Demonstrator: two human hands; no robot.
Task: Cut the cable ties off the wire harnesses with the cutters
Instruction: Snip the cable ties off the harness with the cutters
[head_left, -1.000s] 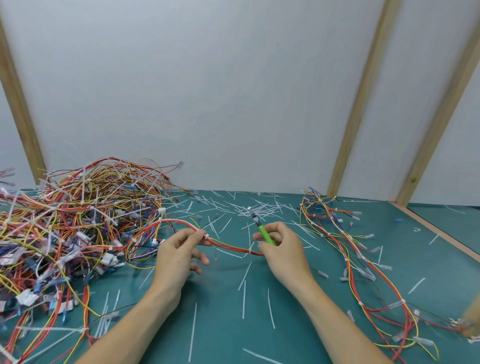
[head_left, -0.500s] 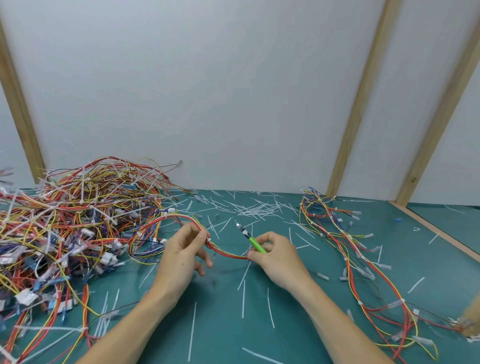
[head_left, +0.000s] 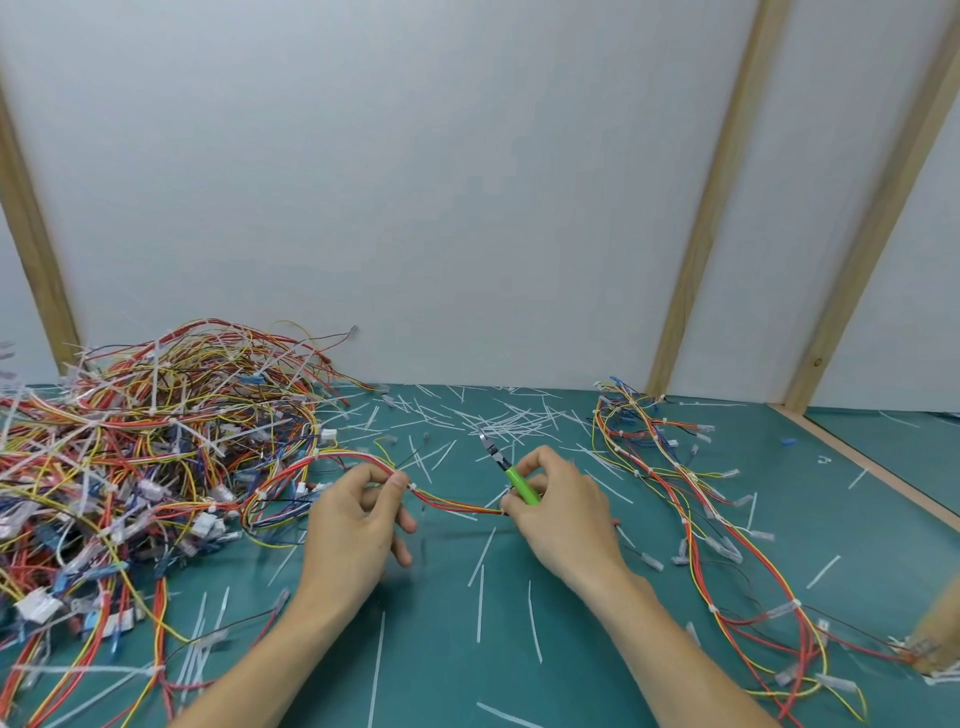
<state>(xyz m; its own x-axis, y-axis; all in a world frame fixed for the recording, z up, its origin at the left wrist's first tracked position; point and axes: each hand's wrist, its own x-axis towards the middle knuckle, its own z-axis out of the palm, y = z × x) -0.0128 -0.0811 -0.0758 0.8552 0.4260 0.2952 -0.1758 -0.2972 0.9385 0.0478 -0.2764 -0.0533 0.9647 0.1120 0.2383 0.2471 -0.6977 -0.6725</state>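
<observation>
The handles of the cutters (head_left: 511, 475) are hidden inside the right hand (head_left: 563, 512), so their spread cannot be told. The tangled pile of harnesses (head_left: 145, 457) is cut off by the left edge. A tan object (head_left: 937, 642) at the right edge is cropped and blurred beyond recognition.

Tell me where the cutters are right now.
In the head view the cutters are right of centre, gripped by the right hand, tip pointing up-left above the harness stretched across from the left hand.
</observation>
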